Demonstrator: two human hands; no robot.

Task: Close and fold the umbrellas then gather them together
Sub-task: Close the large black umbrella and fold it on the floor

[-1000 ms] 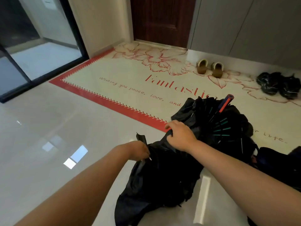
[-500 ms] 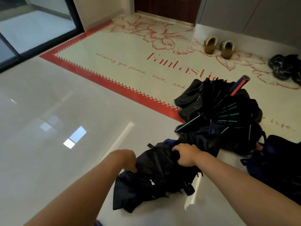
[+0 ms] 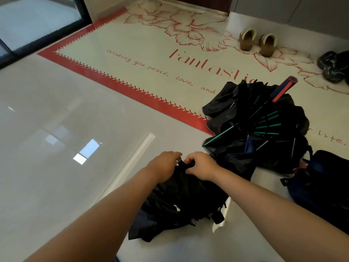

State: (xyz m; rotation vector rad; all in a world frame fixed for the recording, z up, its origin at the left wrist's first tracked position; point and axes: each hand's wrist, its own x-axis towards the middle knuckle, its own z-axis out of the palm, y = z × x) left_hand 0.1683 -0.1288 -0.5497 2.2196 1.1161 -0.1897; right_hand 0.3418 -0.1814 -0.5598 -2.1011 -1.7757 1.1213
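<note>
Evidently the step in hand is folding the nearest black umbrella [image 3: 181, 201], which lies collapsed but loose on the glossy floor [image 3: 66, 186] right in front of the person; its canopy is bunched and uneven, so it looks closed but not yet folded tidy. The left hand [image 3: 166, 165] and the right hand [image 3: 200, 165] meet at its far end, almost touching each other; the left fingers [image 3: 175, 155] curl down over the tip of the bundle, and the right fingers [image 3: 188, 160] are bent tight, pinching black fabric there; whether a strap is in that pinch I cannot tell. Next, I judge, the cloth needs smoothing and winding round the shaft, with one hand holding the end steady while the other turns the folds. A second umbrella [image 3: 260, 125] sprawls just beyond, across the edge of the red-bordered mat [image 3: 132, 59], teal ribs splayed and its red-and-navy handle [image 3: 283, 87] pointing up; it looks closed only partway. A dark navy bundle [image 3: 321, 186] lies to the right, probably a third umbrella; the gathering is not yet done.
</note>
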